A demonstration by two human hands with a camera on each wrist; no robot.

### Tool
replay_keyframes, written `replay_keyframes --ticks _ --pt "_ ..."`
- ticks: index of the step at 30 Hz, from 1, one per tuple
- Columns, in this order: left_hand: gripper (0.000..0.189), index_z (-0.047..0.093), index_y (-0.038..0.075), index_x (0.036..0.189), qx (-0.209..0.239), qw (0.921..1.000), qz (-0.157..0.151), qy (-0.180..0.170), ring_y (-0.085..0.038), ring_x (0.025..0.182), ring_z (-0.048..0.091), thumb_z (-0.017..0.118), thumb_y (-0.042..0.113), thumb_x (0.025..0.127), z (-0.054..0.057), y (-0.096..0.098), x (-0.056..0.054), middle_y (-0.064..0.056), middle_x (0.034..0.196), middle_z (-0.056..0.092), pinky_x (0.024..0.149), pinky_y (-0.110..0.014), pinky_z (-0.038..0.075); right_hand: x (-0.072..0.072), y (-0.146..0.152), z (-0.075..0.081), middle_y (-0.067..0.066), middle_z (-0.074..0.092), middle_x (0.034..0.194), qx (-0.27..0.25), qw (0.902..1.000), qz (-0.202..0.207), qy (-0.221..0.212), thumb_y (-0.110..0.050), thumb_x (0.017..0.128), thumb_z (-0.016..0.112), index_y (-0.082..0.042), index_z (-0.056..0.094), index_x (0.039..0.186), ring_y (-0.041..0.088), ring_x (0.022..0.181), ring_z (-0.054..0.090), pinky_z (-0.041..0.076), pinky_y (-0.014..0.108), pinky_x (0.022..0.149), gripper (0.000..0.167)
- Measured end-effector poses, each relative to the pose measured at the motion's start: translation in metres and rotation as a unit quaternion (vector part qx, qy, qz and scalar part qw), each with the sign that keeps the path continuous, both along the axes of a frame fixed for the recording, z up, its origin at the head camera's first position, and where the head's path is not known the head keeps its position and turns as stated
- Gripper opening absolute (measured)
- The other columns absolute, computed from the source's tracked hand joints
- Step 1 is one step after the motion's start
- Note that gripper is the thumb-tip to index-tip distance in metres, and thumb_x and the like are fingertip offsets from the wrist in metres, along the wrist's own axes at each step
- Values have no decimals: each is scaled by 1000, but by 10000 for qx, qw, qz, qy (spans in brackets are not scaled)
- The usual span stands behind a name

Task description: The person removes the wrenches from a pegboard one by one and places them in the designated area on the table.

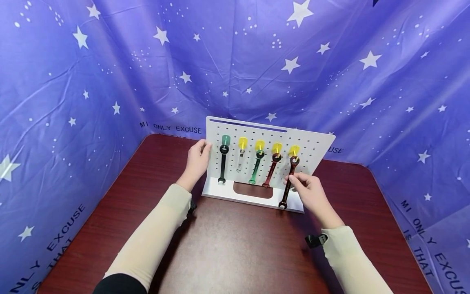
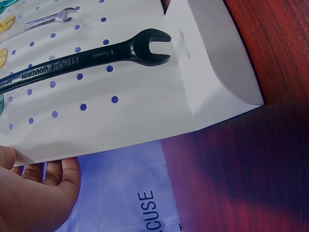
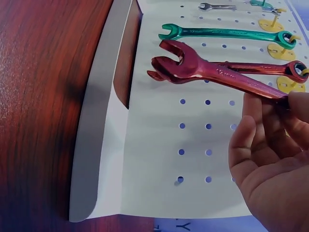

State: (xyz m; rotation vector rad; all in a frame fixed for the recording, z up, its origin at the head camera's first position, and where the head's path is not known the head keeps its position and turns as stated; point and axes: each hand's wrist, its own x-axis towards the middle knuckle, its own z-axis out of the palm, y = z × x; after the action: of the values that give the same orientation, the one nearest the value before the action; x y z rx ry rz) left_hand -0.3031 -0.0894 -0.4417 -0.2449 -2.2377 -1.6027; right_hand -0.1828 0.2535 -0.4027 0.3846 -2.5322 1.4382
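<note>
A white pegboard stand (image 1: 312, 143) stands upright on the table. My left hand (image 1: 198, 157) grips its left edge, thumb in front and fingers behind in the left wrist view. My right hand (image 1: 312, 194) pinches a dark red combination wrench (image 1: 288, 188) by its shank; its ring end is at the rightmost yellow hook (image 1: 294, 150), and its open end tilts out from the board. Left of it hang a red wrench (image 1: 271, 173), a green wrench (image 1: 256, 169), a small silver wrench (image 1: 240, 160) and a black wrench (image 2: 96, 55), the last on a green hook (image 1: 226, 140).
The stand has a white base (image 1: 216, 190) with a cutout. It rests on a reddish-brown wooden table (image 1: 235, 245). A purple cloth (image 1: 235, 61) with white stars surrounds the table at the back and sides.
</note>
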Motion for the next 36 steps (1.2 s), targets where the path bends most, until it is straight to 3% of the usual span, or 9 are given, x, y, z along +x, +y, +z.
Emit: replay_keyframes --ticks 3,9,21,30,36 --pt "22 61 1 89 17 10000 8 10 -20 62 45 56 14 106 1 0 0 -7 66 46 56 -31 37 -3 3 -6 24 72 94 -116 9999 66 -22 1 103 56 11 72 102 27 76 65 56 36 68 19" --pt "23 59 2 88 -12 10000 56 -14 -19 62 45 56 15 106 2 1 0 -7 66 46 56 -30 37 -11 13 -25 26 71 99 -729 9965 280 -315 -2 104 55 14 70 107 12 76 69 58 30 71 22" --pt "22 60 2 89 -173 9997 151 -14 -21 64 46 56 14 106 0 1 -1 -7 67 47 59 -32 38 -6 9 -19 24 69 93 -1032 9927 228 -586 -8 105 57 16 68 109 13 75 68 58 29 73 26" --pt "22 59 1 89 -156 9998 149 -47 -22 64 46 55 14 106 1 2 0 -8 67 47 59 -33 38 -4 8 -16 34 66 102 -1333 9880 207 -753 -8 106 55 19 66 111 11 77 67 57 28 76 29" --pt "22 60 1 89 -153 9998 146 10 -22 63 46 56 15 106 0 2 -1 -8 66 48 58 -34 38 -4 9 -15 29 68 101 -1560 9844 230 -778 -9 106 54 22 63 112 11 79 68 57 28 77 32"
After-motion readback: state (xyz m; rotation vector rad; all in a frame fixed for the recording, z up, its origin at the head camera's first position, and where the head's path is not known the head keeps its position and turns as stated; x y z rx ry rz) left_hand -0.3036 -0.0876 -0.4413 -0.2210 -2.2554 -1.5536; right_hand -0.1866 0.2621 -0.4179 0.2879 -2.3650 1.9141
